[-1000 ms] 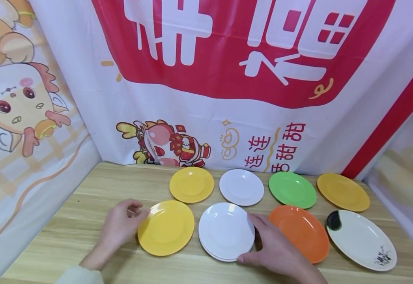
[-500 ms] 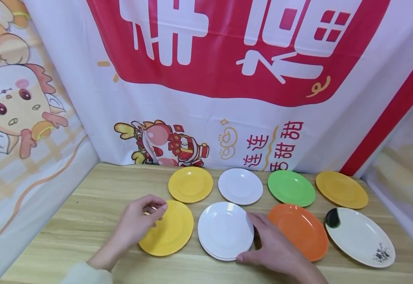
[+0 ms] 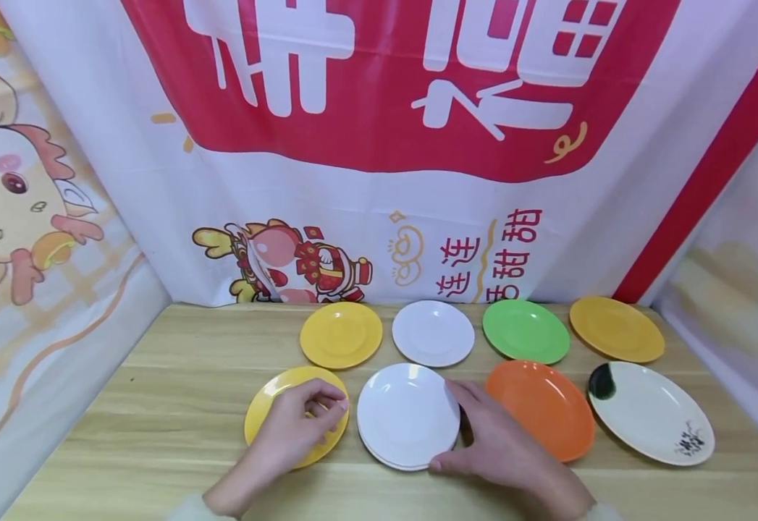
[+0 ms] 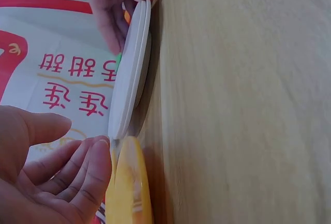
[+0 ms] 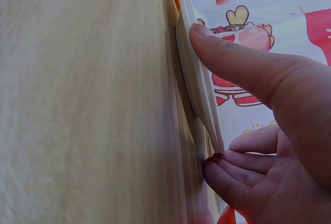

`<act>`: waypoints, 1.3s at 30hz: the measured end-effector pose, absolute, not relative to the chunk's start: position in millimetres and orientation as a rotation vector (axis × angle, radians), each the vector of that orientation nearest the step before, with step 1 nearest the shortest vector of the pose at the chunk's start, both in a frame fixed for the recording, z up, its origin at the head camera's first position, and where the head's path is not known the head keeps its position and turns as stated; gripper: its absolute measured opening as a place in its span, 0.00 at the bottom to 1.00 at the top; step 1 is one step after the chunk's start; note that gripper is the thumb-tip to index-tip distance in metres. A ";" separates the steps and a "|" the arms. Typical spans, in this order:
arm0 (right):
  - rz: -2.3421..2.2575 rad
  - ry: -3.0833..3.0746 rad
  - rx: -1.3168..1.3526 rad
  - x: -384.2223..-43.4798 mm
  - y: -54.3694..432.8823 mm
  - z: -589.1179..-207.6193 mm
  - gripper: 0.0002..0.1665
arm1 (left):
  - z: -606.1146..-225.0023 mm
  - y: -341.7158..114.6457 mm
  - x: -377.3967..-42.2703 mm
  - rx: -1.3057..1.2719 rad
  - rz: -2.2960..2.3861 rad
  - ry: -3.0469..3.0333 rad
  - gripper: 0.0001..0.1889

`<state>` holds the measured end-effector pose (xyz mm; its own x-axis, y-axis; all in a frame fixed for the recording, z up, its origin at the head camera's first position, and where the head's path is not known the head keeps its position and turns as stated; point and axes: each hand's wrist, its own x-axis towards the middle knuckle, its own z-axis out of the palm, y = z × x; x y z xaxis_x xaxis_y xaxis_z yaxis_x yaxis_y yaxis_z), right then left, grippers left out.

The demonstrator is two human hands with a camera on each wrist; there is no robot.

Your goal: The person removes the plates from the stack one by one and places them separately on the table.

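Note:
Two stacked white plates (image 3: 406, 416) lie in the front row, their doubled rims showing edge-on in the left wrist view. My right hand (image 3: 499, 443) holds the stack by its right side, thumb (image 5: 212, 38) on the near rim and fingers at the far rim. Over the front yellow plate (image 3: 263, 412) hovers my left hand (image 3: 300, 420), its fingers loosely bent with nothing between them. That hand hides much of the yellow plate. In the left wrist view the left thumb (image 4: 49, 127) stands apart from the fingertips, to the left of the white plates' edge.
Behind stand a yellow plate (image 3: 341, 334), a white plate (image 3: 434, 333), a green plate (image 3: 525, 331) and a darker yellow plate (image 3: 616, 329). An orange plate (image 3: 541, 409) and a cream oval plate (image 3: 652, 412) lie right of my right hand. Printed cloth (image 3: 379, 195) hangs behind the wooden table (image 3: 157, 412).
My left hand has moved right, from the yellow plate's left edge to above that plate, towards the white stack. My right hand stays at the white plates. The head view has shifted slightly.

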<state>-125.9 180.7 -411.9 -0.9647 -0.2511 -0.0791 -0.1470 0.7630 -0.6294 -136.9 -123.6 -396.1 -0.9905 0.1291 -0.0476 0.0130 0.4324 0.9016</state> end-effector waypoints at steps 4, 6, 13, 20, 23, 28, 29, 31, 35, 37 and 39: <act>-0.974 2.817 -0.364 -128.7 179.8 -409.5 0.69 | -399.8 -118.3 -138.8 0.138 1.617 2.601 0.06; -0.978 2.821 -0.388 -129.8 179.3 -408.4 0.68 | -400.9 -116.8 -139.5 0.133 1.603 2.630 0.07; -0.985 2.827 -0.410 -130.5 180.2 -409.6 0.66 | -404.9 -111.8 -141.2 0.114 1.536 2.663 0.12; -0.968 2.828 -0.404 -130.1 182.0 -412.5 0.68 | -405.3 -105.3 -143.0 0.118 1.548 2.568 0.17; -0.958 2.839 -0.417 -129.6 183.1 -413.5 0.68 | -404.2 -102.3 -144.2 0.093 1.534 2.548 0.17; -0.948 2.862 -0.438 -129.0 184.9 -416.0 0.67 | -402.7 -97.5 -147.4 0.054 1.465 2.553 0.18; -0.948 2.864 -0.439 -128.7 185.1 -416.2 0.67 | -402.4 -96.4 -148.3 0.049 1.446 2.556 0.18; -0.949 2.866 -0.436 -128.2 185.5 -416.6 0.66 | -402.0 -94.3 -150.5 0.047 1.406 2.562 0.20; -0.964 2.854 -0.405 -127.2 184.9 -416.6 0.67 | -400.8 -90.5 -154.5 0.061 1.351 2.570 0.23; -0.971 2.845 -0.390 -127.3 184.1 -416.6 0.67 | -400.5 -89.5 -156.1 0.072 1.340 2.573 0.23; -0.971 2.841 -0.385 -127.5 183.7 -416.5 0.67 | -400.4 -89.0 -157.1 0.079 1.332 2.573 0.21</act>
<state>-127.5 183.7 -416.5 -0.9613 -0.2743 -0.0258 -0.2011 0.7625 -0.6149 -157.1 -89.0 -400.4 -0.9690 0.1587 -0.1892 -0.0629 0.5824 0.8105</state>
